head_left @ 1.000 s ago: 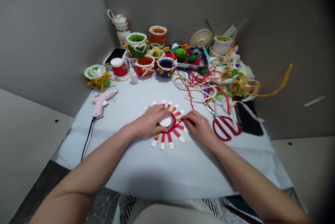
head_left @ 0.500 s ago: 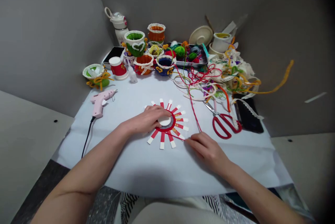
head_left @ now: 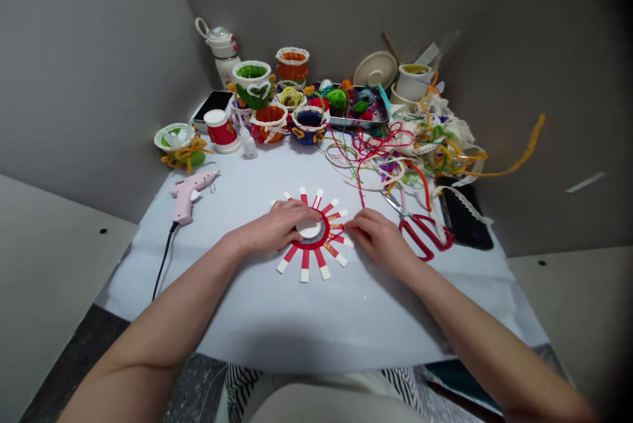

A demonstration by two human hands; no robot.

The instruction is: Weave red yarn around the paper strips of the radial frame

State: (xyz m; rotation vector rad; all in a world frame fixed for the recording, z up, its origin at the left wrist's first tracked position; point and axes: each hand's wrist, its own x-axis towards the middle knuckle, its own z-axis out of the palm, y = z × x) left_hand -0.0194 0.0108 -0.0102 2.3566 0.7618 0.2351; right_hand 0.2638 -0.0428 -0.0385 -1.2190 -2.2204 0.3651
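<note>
The left hand (head_left: 284,223) holds the splayed paper cup (head_left: 309,232) against the worktop (head_left: 247,317); the right hand (head_left: 374,233), grip narrow, pinches red yarn (head_left: 361,190) (scissors (head_left: 407,216) lie nearby).

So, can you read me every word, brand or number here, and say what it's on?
Nothing is readable.
Cut paper cup: gold marks, too blurred.
Upside-down red cup: gold mark, too small.
Small squeeze bottle: faint marking, too blurred.
Drinks bottle: faint print, too blurred.
</note>
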